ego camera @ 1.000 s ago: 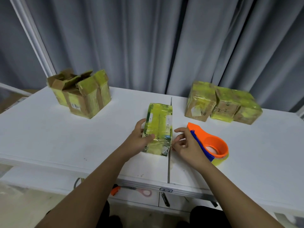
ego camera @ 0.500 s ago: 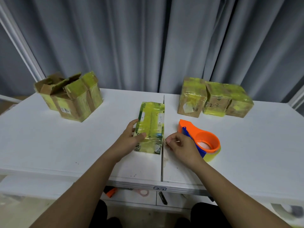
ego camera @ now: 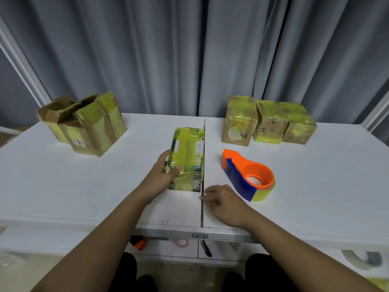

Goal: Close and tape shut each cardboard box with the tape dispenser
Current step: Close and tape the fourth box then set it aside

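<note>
Beside the right grip (ego camera: 223, 202) (loose, holding nothing), tape dispenser (ego camera: 248, 178); left grip (ego camera: 162, 175) clasping box (ego camera: 187, 159).

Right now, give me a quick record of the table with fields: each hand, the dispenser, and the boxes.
left hand: grips the taped center box
right hand: on the table, holding nothing
tape dispenser: lying beside the right hand, untouched
open box: far left, flaps up
taped boxes: row at far right

Yellow-taped box (ego camera: 188, 157) lies flat left of orange tape dispenser (ego camera: 248, 175).
</note>
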